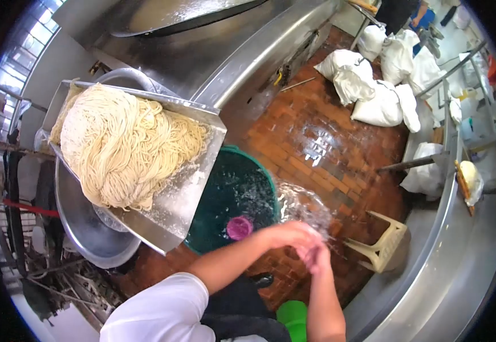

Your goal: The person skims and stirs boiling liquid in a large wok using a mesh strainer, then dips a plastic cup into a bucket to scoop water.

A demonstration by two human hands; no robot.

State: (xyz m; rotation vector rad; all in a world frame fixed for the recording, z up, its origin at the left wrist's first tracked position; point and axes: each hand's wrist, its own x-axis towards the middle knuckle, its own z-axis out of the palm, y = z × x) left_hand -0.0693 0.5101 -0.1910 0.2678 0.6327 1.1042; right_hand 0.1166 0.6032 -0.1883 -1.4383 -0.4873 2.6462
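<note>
The tray slants lower-right toward the tub, near the touching hands.

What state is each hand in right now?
Left hand: overlaps the right in view; blurred, so open or closed can't be told.
Right hand: also blurred; open, closed or holding something can't be told.

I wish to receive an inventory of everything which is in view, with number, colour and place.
noodles: one heap, pale yellow, in tray
tray: one, silver, upper left
basin: one visible, silver, below tray
pan: one, grey, top
tub: one, dark green, centre
round object: one, pink, inside tub
sacks: several, white, upper right
stool: one, beige, right
floor: one, reddish-brown, centre
unclear object: one, bright green, bottom
other person: one, dark clothing, top right
left hand, right hand: two, bare, together, right of tub
</note>
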